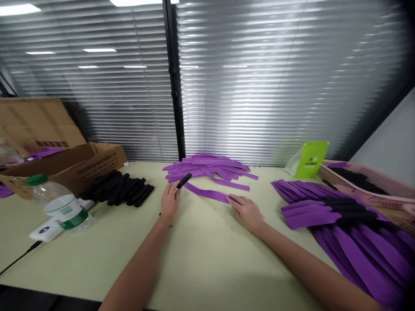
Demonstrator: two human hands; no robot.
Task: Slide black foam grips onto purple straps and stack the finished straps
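My left hand (170, 199) is closed round a black ridged tool (184, 180) that points up and to the right. My right hand (247, 211) has its fingers together on the right end of a purple strip (207, 193). The strip runs left across the table towards my left hand. Behind it lies a loose pile of purple strips (210, 166). Black rolls (119, 188) are heaped to the left. On the right, purple strips with black middle parts (343, 211) are stacked in overlapping layers.
An open cardboard box (94, 166) stands at the left, behind a plastic bottle (66, 207) and a white device (47, 231) with a cable. At the right back are a green pouch (311, 160) and a pink basket (359, 185). Blinds cover the glass behind the table (194, 268).
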